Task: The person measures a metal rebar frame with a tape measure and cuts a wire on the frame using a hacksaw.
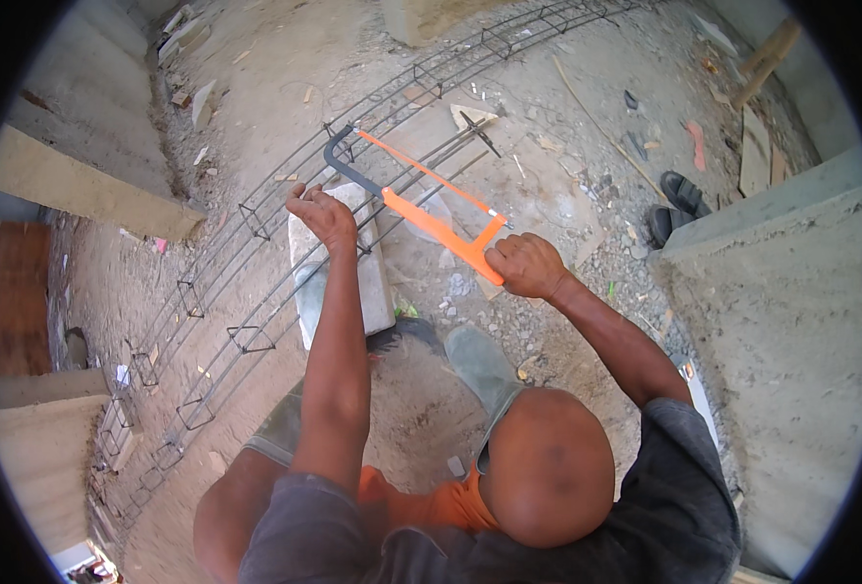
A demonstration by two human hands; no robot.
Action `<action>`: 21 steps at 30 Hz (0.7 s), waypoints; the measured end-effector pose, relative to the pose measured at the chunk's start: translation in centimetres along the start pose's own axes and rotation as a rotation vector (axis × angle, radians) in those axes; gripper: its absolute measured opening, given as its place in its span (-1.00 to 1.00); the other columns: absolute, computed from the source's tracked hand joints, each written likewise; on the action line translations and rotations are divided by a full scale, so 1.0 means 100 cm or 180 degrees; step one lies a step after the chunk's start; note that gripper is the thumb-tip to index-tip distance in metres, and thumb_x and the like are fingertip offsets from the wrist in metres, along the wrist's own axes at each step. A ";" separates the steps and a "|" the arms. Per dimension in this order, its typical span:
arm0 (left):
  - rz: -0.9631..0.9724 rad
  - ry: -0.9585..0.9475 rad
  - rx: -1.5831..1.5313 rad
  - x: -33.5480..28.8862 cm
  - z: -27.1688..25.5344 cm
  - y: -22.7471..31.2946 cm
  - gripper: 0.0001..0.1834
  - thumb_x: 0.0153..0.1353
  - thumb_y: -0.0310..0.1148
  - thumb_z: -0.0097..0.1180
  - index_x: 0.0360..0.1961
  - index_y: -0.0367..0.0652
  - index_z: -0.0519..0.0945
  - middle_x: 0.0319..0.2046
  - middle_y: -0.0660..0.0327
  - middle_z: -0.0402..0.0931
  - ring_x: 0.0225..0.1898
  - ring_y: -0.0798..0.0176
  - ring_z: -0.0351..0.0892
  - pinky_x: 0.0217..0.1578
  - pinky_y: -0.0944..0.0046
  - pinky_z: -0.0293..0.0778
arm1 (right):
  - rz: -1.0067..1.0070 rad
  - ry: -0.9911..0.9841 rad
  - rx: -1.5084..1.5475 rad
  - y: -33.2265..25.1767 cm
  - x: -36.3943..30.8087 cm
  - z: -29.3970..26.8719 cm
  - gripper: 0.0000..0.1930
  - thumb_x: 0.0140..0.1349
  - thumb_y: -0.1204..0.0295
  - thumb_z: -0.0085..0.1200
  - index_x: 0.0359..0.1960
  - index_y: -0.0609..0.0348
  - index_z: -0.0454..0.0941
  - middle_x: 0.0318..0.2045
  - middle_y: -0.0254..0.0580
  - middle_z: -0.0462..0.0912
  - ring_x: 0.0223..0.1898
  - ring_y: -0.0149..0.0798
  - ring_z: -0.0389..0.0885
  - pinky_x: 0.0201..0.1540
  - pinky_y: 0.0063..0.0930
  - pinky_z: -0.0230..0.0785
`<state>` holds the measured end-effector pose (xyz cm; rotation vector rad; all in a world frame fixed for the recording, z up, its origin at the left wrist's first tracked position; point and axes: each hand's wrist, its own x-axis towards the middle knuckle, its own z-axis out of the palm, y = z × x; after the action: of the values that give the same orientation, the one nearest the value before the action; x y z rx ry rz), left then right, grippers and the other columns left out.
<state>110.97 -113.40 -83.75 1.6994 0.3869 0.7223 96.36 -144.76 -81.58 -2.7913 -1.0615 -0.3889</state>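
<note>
My right hand (528, 265) is wrapped round the grip of a hacksaw (431, 226) with an orange handle and a dark curved frame. Its orange blade faces away from me, slanting above the steel rods. To the left, my left hand (329, 218) curls over the rebar (365, 232) on top of a pale block (353, 304); its exact grip is partly hidden. The rods belong to a long reinforcement cage with tied square stirrups (251, 337). Near the far rod ends lies a dark steel cross-shaped tool (479, 131).
The cage runs from lower left to the far right across dusty ground. A concrete wall (781, 282) rises at right, with dark sandals (679, 204) beside it. A concrete beam (90, 185) juts in at left. My boots (479, 360) stand near the block, amid rubble.
</note>
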 end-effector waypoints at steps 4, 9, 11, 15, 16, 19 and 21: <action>0.0289 0.0106 0.0177 -0.008 0.006 0.001 -0.66 0.32 -0.49 -0.22 0.09 -0.36 0.21 0.06 -0.10 0.28 0.07 0.03 0.42 0.12 0.10 0.33 | 0.0661 -0.0122 -0.0198 0.043 0.006 0.005 -0.90 0.06 0.44 0.09 -0.42 0.05 0.42 -0.54 -0.22 0.53 -0.45 -0.12 0.63 -0.45 -0.16 0.45; 0.0361 0.0138 0.0080 0.002 0.006 -0.008 -0.65 0.37 -0.37 -0.18 0.09 -0.37 0.24 0.08 -0.11 0.28 0.09 -0.01 0.38 0.17 0.06 0.28 | 0.0753 0.0067 0.0186 0.010 0.028 0.018 -0.91 0.06 0.44 0.09 -0.39 0.04 0.44 -0.53 -0.21 0.55 -0.43 -0.09 0.64 -0.43 -0.09 0.46; 0.0349 0.0191 0.0103 0.005 0.004 -0.013 -0.63 0.38 -0.34 -0.16 0.10 -0.38 0.24 0.08 -0.12 0.28 0.11 -0.04 0.36 0.19 0.03 0.26 | 0.0435 -0.0188 0.0112 0.004 0.029 0.015 -0.89 0.06 0.42 0.10 -0.37 0.04 0.46 -0.52 -0.21 0.56 -0.41 -0.10 0.65 -0.41 -0.13 0.45; 0.0456 0.0261 0.0217 0.003 0.005 -0.016 -0.59 0.39 -0.29 -0.15 0.11 -0.38 0.23 0.08 -0.14 0.27 0.14 -0.08 0.33 0.21 0.01 0.23 | 0.0731 -0.0374 -0.0175 0.050 0.025 0.015 -0.89 0.08 0.41 0.09 -0.36 0.04 0.46 -0.50 -0.18 0.61 -0.39 -0.09 0.67 -0.41 -0.13 0.44; 0.0421 0.0204 0.0107 -0.003 0.013 -0.013 -0.58 0.39 -0.28 -0.15 0.12 -0.39 0.22 0.09 -0.16 0.26 0.15 -0.09 0.31 0.22 0.01 0.21 | 0.0913 -0.0329 -0.0147 0.066 0.025 0.014 -0.89 0.08 0.42 0.09 -0.35 0.04 0.46 -0.50 -0.16 0.61 -0.39 -0.07 0.67 -0.41 -0.11 0.44; 0.0490 0.0178 0.0274 -0.003 0.014 -0.013 -0.58 0.39 -0.28 -0.15 0.12 -0.39 0.21 0.09 -0.15 0.25 0.16 -0.08 0.29 0.23 0.01 0.20 | 0.1097 -0.0091 0.0106 0.051 0.041 0.018 -0.89 0.08 0.43 0.08 -0.34 0.05 0.47 -0.50 -0.12 0.61 -0.40 -0.04 0.67 -0.42 -0.06 0.45; 0.0343 0.0197 0.0241 0.005 0.006 -0.016 -0.56 0.39 -0.27 -0.16 0.13 -0.42 0.21 0.10 -0.16 0.24 0.16 -0.10 0.29 0.25 0.01 0.18 | 0.0878 -0.0111 0.0271 0.023 0.048 0.019 -0.90 0.09 0.44 0.07 -0.34 0.05 0.47 -0.50 -0.12 0.61 -0.41 -0.03 0.67 -0.42 -0.06 0.45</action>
<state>111.93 -113.20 -85.22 1.7830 0.3718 0.8499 101.73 -142.99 -82.14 -2.8219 -0.6666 -0.2565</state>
